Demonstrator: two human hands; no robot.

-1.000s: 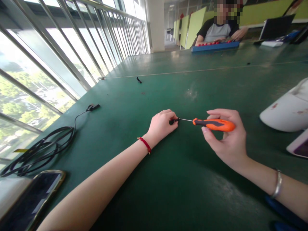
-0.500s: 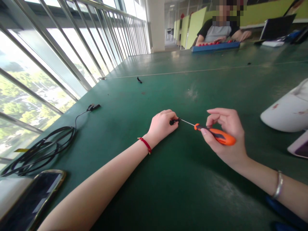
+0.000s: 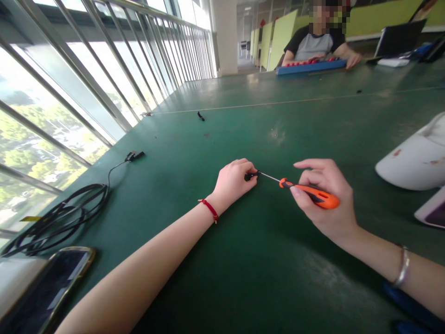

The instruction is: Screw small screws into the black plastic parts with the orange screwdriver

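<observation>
My left hand rests on the green table and pinches a small black part, mostly covered by the fingers. The tip of a screwdriver meets that part at its right side. This tool has an orange and black handle and a thin metal shaft, tilted down to the left. My right hand holds the handle between thumb and fingers, with the index finger stretched out clear of it. Whether the tip sits in a screw is too small to tell.
A coiled black cable and a phone lie at the left. To the right are a white container and a pale-edged device. Farther off lies a small black piece. Across the table a person sits behind a blue tray.
The fingers of my right hand have shifted on the screwdriver handle, the index finger reaching farther left, and the handle looks turned. My left hand stays in place. The other person's hand has lowered.
</observation>
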